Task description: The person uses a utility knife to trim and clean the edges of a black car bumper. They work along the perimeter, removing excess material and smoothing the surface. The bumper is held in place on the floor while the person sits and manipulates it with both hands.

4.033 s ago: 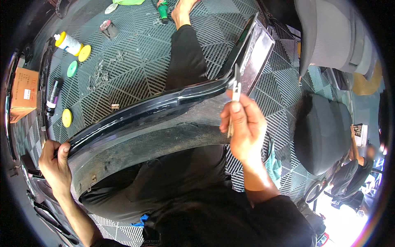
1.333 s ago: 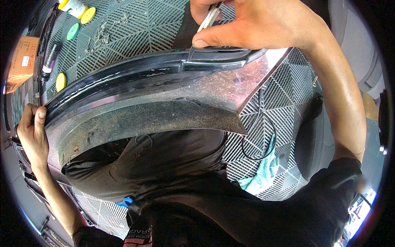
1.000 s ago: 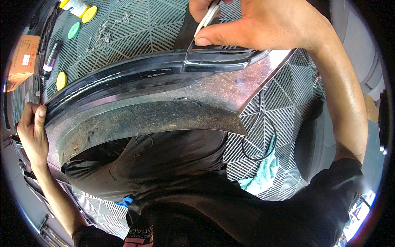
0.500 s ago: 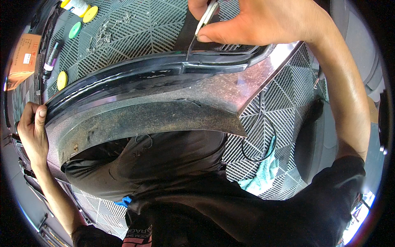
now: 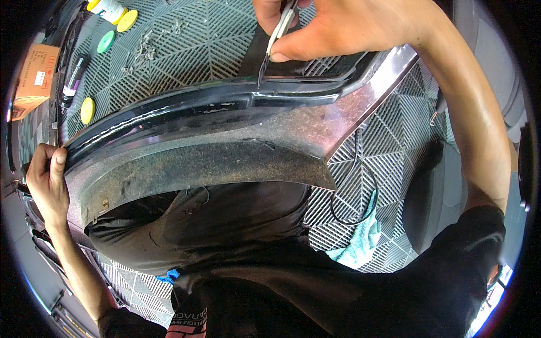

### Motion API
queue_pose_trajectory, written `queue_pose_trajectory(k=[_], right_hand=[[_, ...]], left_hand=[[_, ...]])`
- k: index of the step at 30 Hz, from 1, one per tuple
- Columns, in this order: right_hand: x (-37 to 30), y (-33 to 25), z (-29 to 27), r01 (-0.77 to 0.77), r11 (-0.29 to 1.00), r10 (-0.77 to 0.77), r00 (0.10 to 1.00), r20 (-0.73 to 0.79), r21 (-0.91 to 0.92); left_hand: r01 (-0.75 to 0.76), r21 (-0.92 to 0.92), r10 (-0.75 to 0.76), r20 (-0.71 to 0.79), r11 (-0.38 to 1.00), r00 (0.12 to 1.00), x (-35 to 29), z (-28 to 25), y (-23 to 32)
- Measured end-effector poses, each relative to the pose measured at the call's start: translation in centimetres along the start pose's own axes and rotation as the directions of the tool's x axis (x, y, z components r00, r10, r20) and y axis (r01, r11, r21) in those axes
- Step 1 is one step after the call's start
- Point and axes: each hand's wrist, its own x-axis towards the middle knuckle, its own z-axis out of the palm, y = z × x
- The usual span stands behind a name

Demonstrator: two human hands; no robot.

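Curved black panel (image 5: 208, 135) is lying across the person's lap in the head view, with the dark trousers (image 5: 242, 211) showing below its near edge. The right hand (image 5: 349, 28) is now reaching over the far side, whereas four seconds ago it was holding its white-handled knife (image 5: 283, 25) up over the panel's right end. Its blade (image 5: 263, 70) is now pointing down, the tip appearing to meet the glossy far rim beside a small step. That suggests the edge work is happening at this spot. Thumb and fingers are pinching the handle narrowly, though the upper fingers are partly leaving the picture.

The left hand (image 5: 49, 183) is gripping the panel's left end, thumb on the near side, just as in the earlier frames, so it is probably steadying the piece. Against half a second ago, the panel is sitting slightly lower in view, and the yellow disc (image 5: 87, 110) is showing a little further right; the pose of both hands is staying nearly the same.
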Motion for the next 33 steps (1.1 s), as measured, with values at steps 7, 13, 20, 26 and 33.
queue_pose_trajectory(k=[7, 13, 20, 26, 33], right_hand=[[1.5, -0.5, -0.4, -0.301, 0.951, 0.284, 0.941, 0.186, 0.067], [0.4, -0.8, -0.1, -0.055, 0.998, 0.056, 0.998, 0.039, -0.023], [-0.2, -1.2, 0.0, 0.047, 0.968, -0.067, 0.995, -0.074, -0.247], [-2.2, -6.2, -1.2, -0.115, 0.817, 0.069, 0.992, -0.103, -0.566], [-7.5, -7.5, 3.4, -0.415, 0.866, 0.246, 0.839, -0.486, -0.278]], left_hand=[[-0.032, 0.001, 0.032, -0.038, 0.999, 0.999, -0.1, 0.3, -0.1], [-0.037, 0.011, 0.037, -0.040, 0.999, 0.999, -0.2, 0.1, -0.3], [-0.009, -0.004, 0.009, -0.012, 1.000, 1.000, -0.3, 0.1, 0.0], [0.040, -0.035, -0.040, 0.014, 0.999, 0.999, 0.5, 0.6, 0.6], [0.077, 0.012, -0.078, 0.046, 0.997, 0.996, -0.2, 0.7, 0.0]])
